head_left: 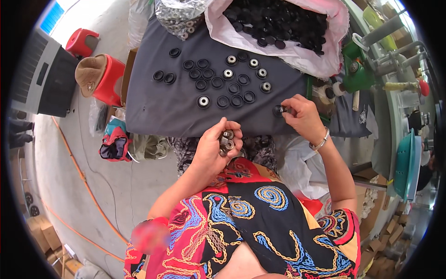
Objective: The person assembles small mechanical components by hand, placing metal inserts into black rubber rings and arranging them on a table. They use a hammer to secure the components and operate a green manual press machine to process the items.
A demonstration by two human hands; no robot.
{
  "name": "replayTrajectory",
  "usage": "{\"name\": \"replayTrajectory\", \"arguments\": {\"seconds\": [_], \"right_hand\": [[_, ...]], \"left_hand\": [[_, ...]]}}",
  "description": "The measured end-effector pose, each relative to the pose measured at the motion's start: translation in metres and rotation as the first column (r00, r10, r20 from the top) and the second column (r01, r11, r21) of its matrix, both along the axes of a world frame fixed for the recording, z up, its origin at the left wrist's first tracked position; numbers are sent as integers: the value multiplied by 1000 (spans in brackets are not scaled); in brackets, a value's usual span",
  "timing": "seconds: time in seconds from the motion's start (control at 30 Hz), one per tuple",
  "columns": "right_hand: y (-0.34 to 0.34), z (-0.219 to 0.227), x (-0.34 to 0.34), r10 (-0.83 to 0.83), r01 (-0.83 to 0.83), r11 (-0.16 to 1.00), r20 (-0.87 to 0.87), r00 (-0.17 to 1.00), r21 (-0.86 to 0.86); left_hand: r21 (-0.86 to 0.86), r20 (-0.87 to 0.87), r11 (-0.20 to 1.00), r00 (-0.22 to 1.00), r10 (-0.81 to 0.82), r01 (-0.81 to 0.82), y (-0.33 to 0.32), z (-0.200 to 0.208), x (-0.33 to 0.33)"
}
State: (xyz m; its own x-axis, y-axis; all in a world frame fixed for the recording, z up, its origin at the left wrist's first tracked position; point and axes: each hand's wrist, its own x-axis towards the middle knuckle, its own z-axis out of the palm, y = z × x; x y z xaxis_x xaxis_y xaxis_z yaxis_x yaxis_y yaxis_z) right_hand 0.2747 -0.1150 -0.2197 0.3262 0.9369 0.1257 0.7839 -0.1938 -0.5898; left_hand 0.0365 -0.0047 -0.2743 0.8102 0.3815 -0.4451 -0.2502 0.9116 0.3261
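Left hand (211,145): at the table's near edge, fingers half curled, cupping several loose metal bearings (227,143). Right hand (301,114): thumb and fingers pinched together on a small metal piece at a black ring (278,110), near the right end; seated or not, cannot tell. Grey cloth (162,114) runs between the black rings (195,73) and the near edge. Far edge: white sack (341,51) of black pieces, limiting room there.

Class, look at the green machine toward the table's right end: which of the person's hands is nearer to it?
Right. The right hand is left of the green machine, nearer the body; the left hand, cupping metal bearings, is farther left.
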Motion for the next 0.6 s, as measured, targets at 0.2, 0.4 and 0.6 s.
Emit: {"name": "replayTrajectory", "arguments": {"seconds": [0.2, 0.4, 0.6], "right_hand": [[3, -12, -1, 21, -13, 997, 108, 994, -77], [12, -14, -2, 58, -36, 993, 211, 976, -110], [22, -12, 2, 65, -38, 991, 203, 977, -131]], "left_hand": [[33, -68, 999, 998, -4, 6, -3, 1, 1], [26, -47, 1000, 999, 0, 1, -1, 1, -3], [-66, -17, 998, 1000, 4, -5, -4, 3, 3]]}}
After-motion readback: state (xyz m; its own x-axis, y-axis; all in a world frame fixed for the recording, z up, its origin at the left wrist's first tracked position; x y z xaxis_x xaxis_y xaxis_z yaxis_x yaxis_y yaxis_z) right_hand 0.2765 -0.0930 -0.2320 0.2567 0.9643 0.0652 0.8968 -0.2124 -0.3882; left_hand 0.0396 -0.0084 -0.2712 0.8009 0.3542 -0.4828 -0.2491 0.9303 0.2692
